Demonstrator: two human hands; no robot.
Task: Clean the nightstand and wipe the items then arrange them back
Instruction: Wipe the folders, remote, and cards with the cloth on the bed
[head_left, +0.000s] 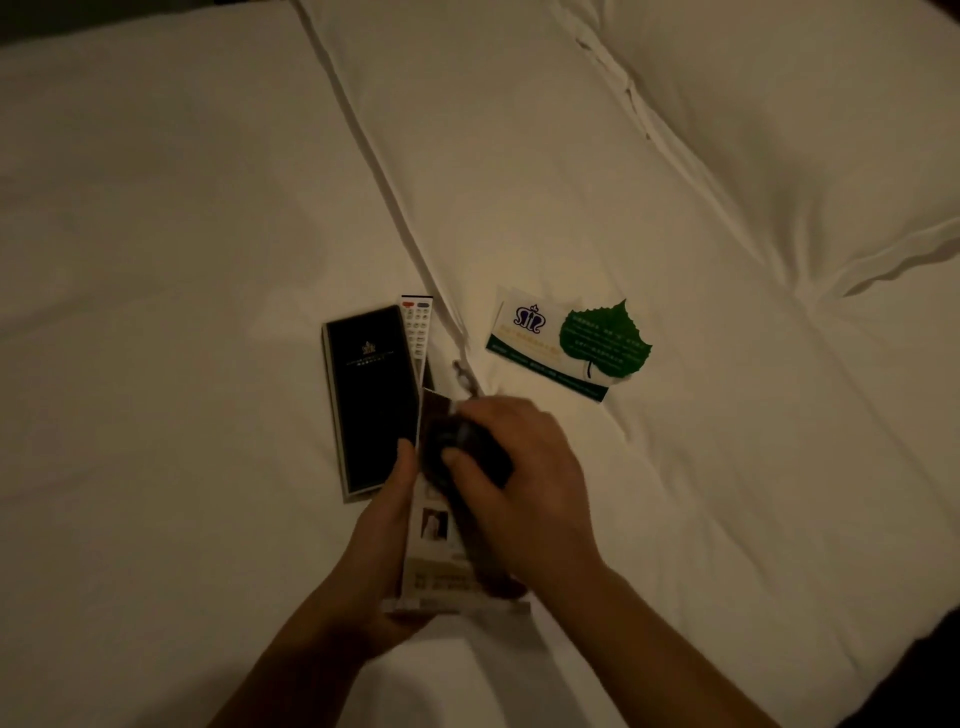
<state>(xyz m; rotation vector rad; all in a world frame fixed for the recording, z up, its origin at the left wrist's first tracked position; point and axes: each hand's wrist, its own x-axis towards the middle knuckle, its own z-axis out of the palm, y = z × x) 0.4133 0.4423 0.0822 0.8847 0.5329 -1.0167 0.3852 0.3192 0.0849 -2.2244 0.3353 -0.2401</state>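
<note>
My left hand (387, 540) grips a tall printed display card (435, 540) by its left edge and base, above the white bed (156, 260). Over the card's face, my right hand (524, 467) holds a dark bunched cloth (457, 447) pressed against it. Just behind the card lies a black booklet (371, 400) with a small gold crest. A white remote control (417, 325) pokes out from under the booklet's right side. To the right rest a white card with a purple crown logo (530, 332) and a green leaf-shaped card (605, 338) overlapping it.
A folded duvet seam (395, 208) runs diagonally from the top down to the items. White pillows (805, 130) fill the upper right. A dark edge (924, 670) shows at the lower right corner. The room is dim.
</note>
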